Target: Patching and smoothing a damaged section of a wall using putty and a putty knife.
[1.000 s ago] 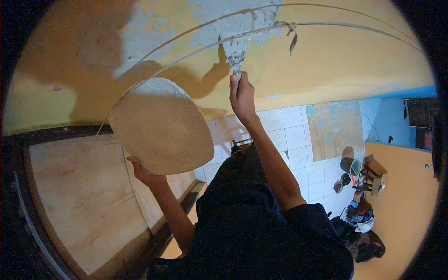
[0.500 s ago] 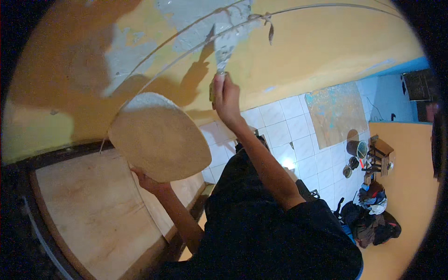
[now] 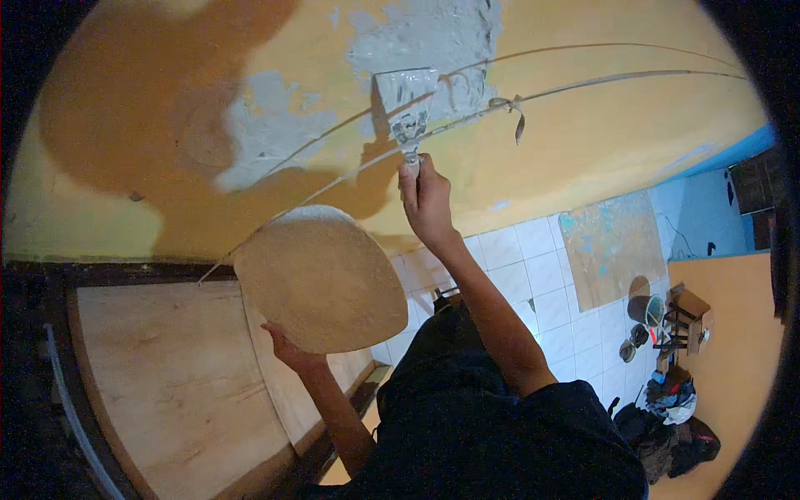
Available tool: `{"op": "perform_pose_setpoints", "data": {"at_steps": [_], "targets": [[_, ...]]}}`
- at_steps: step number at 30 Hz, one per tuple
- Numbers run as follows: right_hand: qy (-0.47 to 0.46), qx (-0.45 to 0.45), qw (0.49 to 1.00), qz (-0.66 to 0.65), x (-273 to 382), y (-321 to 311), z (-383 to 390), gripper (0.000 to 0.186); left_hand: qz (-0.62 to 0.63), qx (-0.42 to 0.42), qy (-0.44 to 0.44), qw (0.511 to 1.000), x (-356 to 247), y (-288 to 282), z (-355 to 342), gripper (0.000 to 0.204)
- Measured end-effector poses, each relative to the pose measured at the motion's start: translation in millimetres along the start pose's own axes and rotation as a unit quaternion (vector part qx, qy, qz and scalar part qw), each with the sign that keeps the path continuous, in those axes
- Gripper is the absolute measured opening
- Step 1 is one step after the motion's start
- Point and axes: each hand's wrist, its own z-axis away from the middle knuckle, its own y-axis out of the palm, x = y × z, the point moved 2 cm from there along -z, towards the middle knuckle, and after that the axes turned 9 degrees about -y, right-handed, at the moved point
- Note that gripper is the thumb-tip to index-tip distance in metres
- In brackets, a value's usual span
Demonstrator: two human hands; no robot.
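Note:
My right hand [image 3: 430, 204] is closed round the handle of a putty knife [image 3: 408, 104], its wide, smeared blade pointing up against or just off the yellow wall [image 3: 583, 125]. Grey-white filler patches lie around the blade: a large filler patch [image 3: 425, 37] above it and a smaller one [image 3: 271, 133] to its left. Lower left, my left hand [image 3: 293, 352] grips the near edge of a rounded tan board [image 3: 321, 287], most of its fingers hidden beneath. White paste [image 3: 307, 214] shows along the board's far edge.
A thin cord [image 3: 583, 83] with a tied scrap stretches across the wall in front of the blade. Wooden panels [image 3: 167, 375] stand lower left. On the tiled floor [image 3: 508, 250] are a paint-spotted sheet [image 3: 612, 250], a bucket [image 3: 654, 310], a wooden stool [image 3: 693, 321] and piled clothes [image 3: 679, 433].
The putty knife has turned from nearly edge-on to showing its broad blade face. The whole view has shifted, so wall, board and hands appear lower and farther right. Both hands keep their holds.

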Motion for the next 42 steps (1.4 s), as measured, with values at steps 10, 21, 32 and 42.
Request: {"op": "perform_pose_setpoints", "data": {"at_steps": [10,21,32,42], "targets": [[0.025,-0.033,0.999,-0.006,-26.7,-9.4,43.8,0.021,0.033,-0.018,-0.049,0.998,-6.4,18.6,5.5,0.063],[-0.015,-0.033,0.999,0.006,-3.9,-17.0,1.1,0.026,0.076,0.035,-0.041,0.996,-3.3,10.2,0.6,0.067],[-0.023,-0.059,0.997,-0.041,16.8,-19.9,2.0,0.031,0.007,-0.037,-0.042,0.998,-9.9,6.9,1.4,0.064],[0.13,0.041,0.99,0.03,-86.4,-51.6,182.0,0.031,0.041,-0.013,-0.081,0.996,-10.5,13.8,11.3,0.066]]}}
